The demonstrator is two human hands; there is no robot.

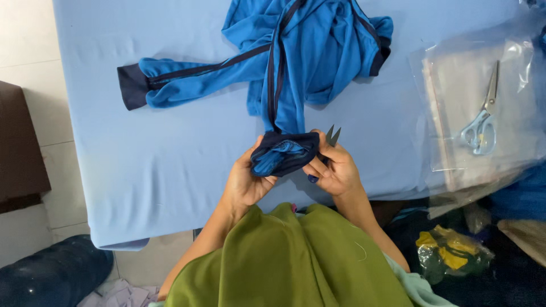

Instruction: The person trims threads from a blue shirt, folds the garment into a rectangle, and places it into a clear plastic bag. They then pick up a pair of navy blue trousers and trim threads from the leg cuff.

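A bright blue garment (307, 51) with dark navy trim lies bunched on the light blue table (170, 148). One sleeve stretches left, ending in a navy cuff (132, 86). My left hand (245, 181) and my right hand (335, 168) hold open another navy cuff (284, 152) near the table's front edge. My right hand also grips small thread snips (331, 136), blades pointing up and away beside the cuff.
Clear plastic bags (483, 108) lie at the table's right with pale-handled scissors (482, 122) on them. A yellow-and-green bundle in plastic (449, 253) sits lower right. A dark object (20, 148) stands on the tiled floor at left.
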